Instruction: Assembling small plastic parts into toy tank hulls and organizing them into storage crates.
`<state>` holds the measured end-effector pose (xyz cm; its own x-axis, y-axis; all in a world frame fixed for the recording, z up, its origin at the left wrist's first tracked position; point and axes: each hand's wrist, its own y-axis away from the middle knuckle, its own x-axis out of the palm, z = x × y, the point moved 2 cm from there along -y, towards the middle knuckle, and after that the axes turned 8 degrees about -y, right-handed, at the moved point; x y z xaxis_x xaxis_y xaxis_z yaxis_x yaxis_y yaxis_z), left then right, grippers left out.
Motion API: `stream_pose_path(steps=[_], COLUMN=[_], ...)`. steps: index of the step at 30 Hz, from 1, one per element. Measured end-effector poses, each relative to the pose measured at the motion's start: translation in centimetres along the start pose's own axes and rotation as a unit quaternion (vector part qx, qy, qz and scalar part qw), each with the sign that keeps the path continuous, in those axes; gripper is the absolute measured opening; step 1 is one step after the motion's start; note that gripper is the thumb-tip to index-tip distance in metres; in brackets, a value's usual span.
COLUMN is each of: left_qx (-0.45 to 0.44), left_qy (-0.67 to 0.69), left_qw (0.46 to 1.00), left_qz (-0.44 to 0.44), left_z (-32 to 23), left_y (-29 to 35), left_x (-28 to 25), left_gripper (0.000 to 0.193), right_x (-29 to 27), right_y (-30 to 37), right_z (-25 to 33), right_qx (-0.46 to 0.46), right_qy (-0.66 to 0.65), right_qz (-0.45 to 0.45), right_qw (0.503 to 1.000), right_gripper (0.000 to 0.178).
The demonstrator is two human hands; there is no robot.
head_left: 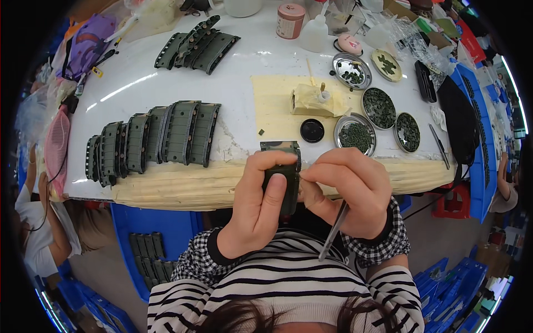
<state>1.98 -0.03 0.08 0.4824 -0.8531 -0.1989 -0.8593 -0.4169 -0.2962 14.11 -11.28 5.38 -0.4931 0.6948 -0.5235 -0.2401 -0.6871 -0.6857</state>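
Note:
My left hand (256, 202) is wrapped around a dark green camouflage plastic part (280, 146), upright over the table's front edge, with the thumb across its face. At that part's right edge, the thumb and forefinger of my right hand (355, 191) are pinched together; whatever lies between their tips is too small to make out. A slim metal tool, seemingly tweezers (334, 232), is tucked in the same hand and points down toward my lap. Just beyond my hands are a round black lid (312, 130) and a metal dish of tiny green pieces (355, 137).
Similar curved green parts stand in a row (150, 139) at left, with a further stack (197, 47) behind. More dishes of small pieces (379, 108), a taped block (316, 101) and tweezers (438, 145) lie right. A blue crate (125, 222) sits below the table; people work at both sides.

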Motion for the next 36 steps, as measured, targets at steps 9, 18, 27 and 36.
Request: stream_pose_path(steps=[9, 18, 27, 36], left_qx=[0.027, 0.076, 0.093, 0.089], left_qy=[-0.165, -0.217, -0.237, -0.206], left_qw=[0.986, 0.973, 0.967, 0.974], left_qz=[0.018, -0.009, -0.007, -0.004], left_z=[-1.6, -1.2, -1.2, -1.4], left_y=[0.1, 0.3, 0.3, -0.1], left_x=[-0.1, 0.5, 0.5, 0.5], left_gripper=[0.075, 0.075, 0.078, 0.076], right_x=[-0.1, -0.3, -0.9, -0.9], right_y=[-0.6, -0.7, -0.8, -0.7], right_z=[-0.6, -0.3, 0.5, -0.9], right_qx=[-0.024, -0.032, -0.077, -0.082], right_qy=[0.036, 0.062, 0.133, 0.08], right_qz=[0.055, 0.081, 0.15, 0.118], right_qw=[0.998, 0.994, 0.977, 0.986], right_gripper=[0.023, 0.027, 0.032, 0.031])
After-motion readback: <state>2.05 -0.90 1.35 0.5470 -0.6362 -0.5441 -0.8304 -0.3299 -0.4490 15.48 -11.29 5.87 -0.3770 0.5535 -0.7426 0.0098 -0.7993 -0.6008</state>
